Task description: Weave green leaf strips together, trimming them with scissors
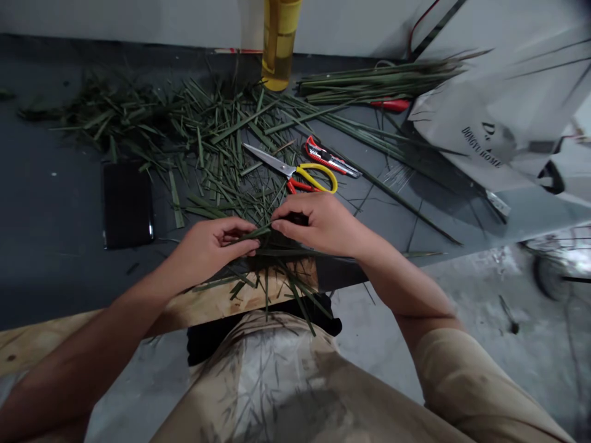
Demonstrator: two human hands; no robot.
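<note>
Between my two hands stretches a narrow green leaf strip [260, 232], near the table's front edge. The thumb and fingers of my left hand [221, 243] pinch it from the left. My right hand [318, 223] is closed on its other end, its fingertips just short of the left ones. Scissors [285, 167] with one yellow and one red handle lie right behind my right hand, blades pointing away to the left. Beside them is a red utility knife [330, 157]. Cut leaf pieces [226, 175] are scattered around and under both hands.
A heap of leaf scraps [138, 117] covers the back left. A black phone [128, 206] lies at the left. Behind stands a yellow bottle [281, 49]; right of it are a bundle of long leaves [378, 85], a red-handled item [393, 105] and a white printed bag [462, 132].
</note>
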